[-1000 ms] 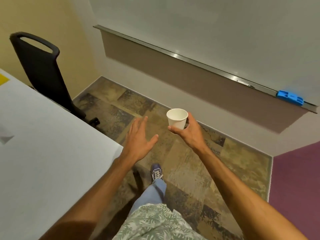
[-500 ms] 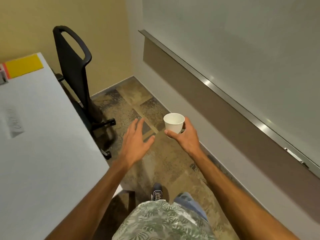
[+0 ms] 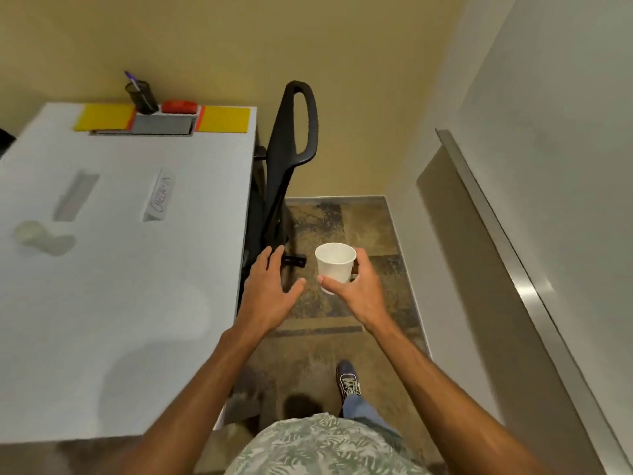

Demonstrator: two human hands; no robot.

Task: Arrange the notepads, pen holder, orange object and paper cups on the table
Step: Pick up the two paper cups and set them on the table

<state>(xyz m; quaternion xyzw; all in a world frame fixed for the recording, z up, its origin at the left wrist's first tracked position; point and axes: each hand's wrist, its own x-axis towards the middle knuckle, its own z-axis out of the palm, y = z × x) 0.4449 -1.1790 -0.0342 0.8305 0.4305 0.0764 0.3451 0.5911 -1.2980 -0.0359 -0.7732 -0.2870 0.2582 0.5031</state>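
Gripping paper cup (image 3: pixel 335 266): right hand (image 3: pixel 356 292); left hand (image 3: pixel 270 293) fingers spread, empty; card (image 3: pixel 160 195) writing illegible.

Both bare forearms reach forward, the left hand (image 3: pixel 270 293) open, palm down with fingers spread, while the right hand (image 3: pixel 359 289) pinches a small white paper cup (image 3: pixel 335 265) between thumb and fingers.

A white paper cup (image 3: pixel 335 266) is upright and empty, held off the counter's (image 3: pixel 137 269) right side. At the counter's far edge lie two yellow notepads (image 3: pixel 104 117) (image 3: pixel 226 119); between them stand a black mesh pen holder (image 3: pixel 142 96) and an orange object (image 3: pixel 180 106). A second, blurred cup (image 3: pixel 32 234) lies on its side near the left edge.
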